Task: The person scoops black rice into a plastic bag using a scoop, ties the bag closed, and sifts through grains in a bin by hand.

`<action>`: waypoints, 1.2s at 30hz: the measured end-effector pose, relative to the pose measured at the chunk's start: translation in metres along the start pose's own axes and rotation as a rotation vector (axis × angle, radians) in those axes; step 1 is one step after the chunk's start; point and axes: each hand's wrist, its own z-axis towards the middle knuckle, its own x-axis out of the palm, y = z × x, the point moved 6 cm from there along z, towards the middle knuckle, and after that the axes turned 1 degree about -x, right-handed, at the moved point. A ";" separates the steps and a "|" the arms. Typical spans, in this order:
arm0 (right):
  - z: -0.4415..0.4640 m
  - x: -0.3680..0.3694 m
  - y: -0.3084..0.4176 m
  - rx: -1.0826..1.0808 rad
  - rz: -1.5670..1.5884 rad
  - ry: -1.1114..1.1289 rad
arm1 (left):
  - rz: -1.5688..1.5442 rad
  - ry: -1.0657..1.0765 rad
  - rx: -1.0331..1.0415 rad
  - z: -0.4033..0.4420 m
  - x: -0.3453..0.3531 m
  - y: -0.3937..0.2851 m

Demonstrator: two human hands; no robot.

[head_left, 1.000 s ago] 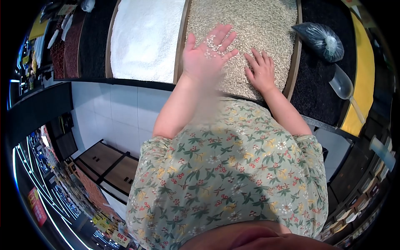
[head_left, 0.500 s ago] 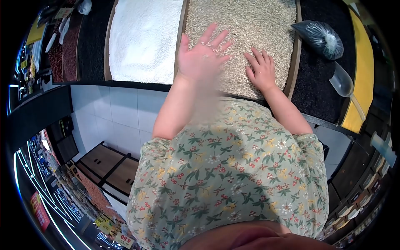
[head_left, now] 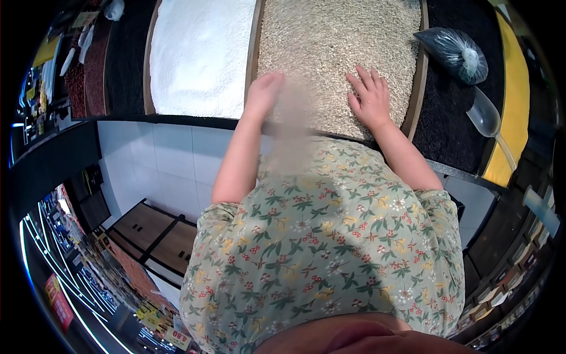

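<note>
A bin of pale beige grain [head_left: 330,41] lies in front of me, bounded by wooden dividers. At its near left edge is my left hand [head_left: 262,96], beside the divider. It is turned sideways, and a blurred patch covers its fingers, so whether they are closed or hold grain is hidden. My right hand [head_left: 371,100] lies palm down on the grain at the right side of the bin. Its fingers are spread and it holds nothing.
White powder or fine grain [head_left: 200,53] fills the bin to the left. Dark grain [head_left: 442,118] is on the right, carrying a tied plastic bag [head_left: 457,56] and a clear scoop [head_left: 484,115]. The scoop's handle rests over a yellow edge strip [head_left: 514,100]. Further left are dark and reddish beans [head_left: 97,76].
My left hand has drawn back toward me and left and turned from an open palm showing some grains to a sideways pose. My right hand has stayed in place.
</note>
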 end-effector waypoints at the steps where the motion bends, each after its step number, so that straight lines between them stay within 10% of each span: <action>1: 0.000 0.000 0.000 0.001 0.002 0.001 | -0.002 -0.002 -0.002 0.010 0.001 0.018; 14: 0.002 -0.001 -0.001 0.007 0.005 0.019 | 0.063 0.196 -0.142 0.034 0.058 -0.004; 25: 0.003 -0.004 0.000 0.010 0.055 0.024 | -0.822 0.377 -0.440 -0.022 0.090 -0.048; 36: 0.002 -0.002 0.000 0.002 0.014 0.014 | -1.156 0.645 -0.193 -0.057 0.077 -0.123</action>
